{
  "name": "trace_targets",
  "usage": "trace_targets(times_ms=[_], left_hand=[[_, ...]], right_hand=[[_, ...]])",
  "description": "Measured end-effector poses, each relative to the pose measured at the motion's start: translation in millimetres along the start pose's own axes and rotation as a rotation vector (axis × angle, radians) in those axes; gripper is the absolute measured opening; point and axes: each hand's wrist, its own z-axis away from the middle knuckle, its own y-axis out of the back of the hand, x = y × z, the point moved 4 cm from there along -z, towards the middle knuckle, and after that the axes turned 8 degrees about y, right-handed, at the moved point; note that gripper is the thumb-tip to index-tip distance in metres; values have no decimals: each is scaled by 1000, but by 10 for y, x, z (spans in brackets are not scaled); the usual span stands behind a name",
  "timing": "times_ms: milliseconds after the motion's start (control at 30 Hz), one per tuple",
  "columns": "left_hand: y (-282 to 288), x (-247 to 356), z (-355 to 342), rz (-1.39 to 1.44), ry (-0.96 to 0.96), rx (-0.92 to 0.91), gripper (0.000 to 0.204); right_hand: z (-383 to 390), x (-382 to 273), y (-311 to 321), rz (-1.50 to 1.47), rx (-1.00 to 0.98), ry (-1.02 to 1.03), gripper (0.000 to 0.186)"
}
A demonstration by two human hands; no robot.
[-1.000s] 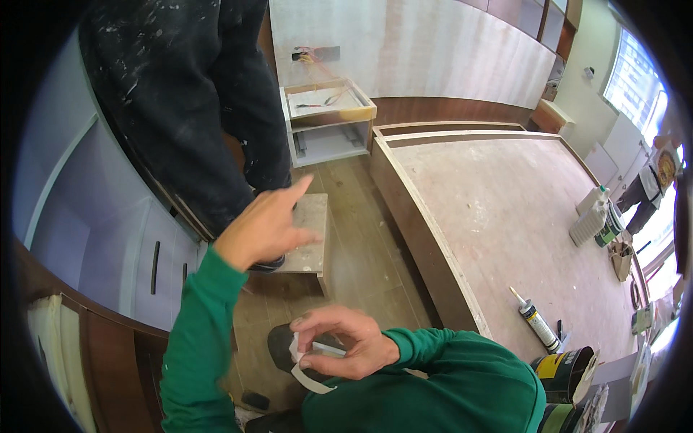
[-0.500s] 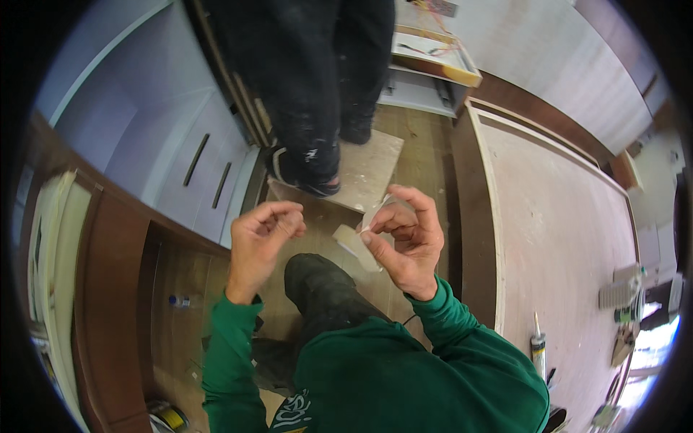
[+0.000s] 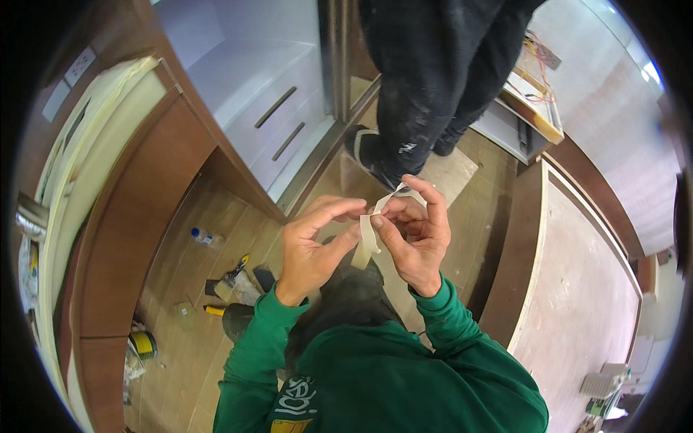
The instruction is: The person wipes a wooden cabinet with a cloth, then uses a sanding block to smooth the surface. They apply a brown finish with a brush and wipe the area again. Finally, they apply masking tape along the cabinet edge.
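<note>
A thin, pale tape-like strip (image 3: 369, 237) is pinched between the thumb and fingers of my right hand (image 3: 417, 238). Part of it loops up over the right fingers, and a wider cream end hangs below. My left hand (image 3: 317, 245) comes in close from the left. Its thumb and index finger are slightly apart, their tips at the strip's edge; whether they touch it is hard to see.
Another person's dark-trousered legs (image 3: 433, 79) stand ahead on a pale board (image 3: 458, 177). A drawer cabinet (image 3: 278, 119) is at the far left, a brown curved counter (image 3: 137, 238) nearer. A bottle (image 3: 207, 237) and tools (image 3: 234, 278) lie on the floor. A large panel (image 3: 570, 289) stands right.
My left hand has moved right, up to the strip, and its fingers have spread a little. The right hand keeps its pinch. My view has turned, shifting the room to the right.
</note>
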Motion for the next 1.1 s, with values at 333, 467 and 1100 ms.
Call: trace_targets(times_ms=[333, 467, 1100], left_hand=[[412, -96, 263, 2, -21, 249, 16], [441, -77, 303, -16, -9, 337, 16], [506, -245, 394, 352, 242, 525, 7]], right_hand=[[41, 114, -513, -23, -89, -2, 60], [51, 131, -632, 31, -77, 46, 61], [224, 391, -940, 36, 110, 226, 56]])
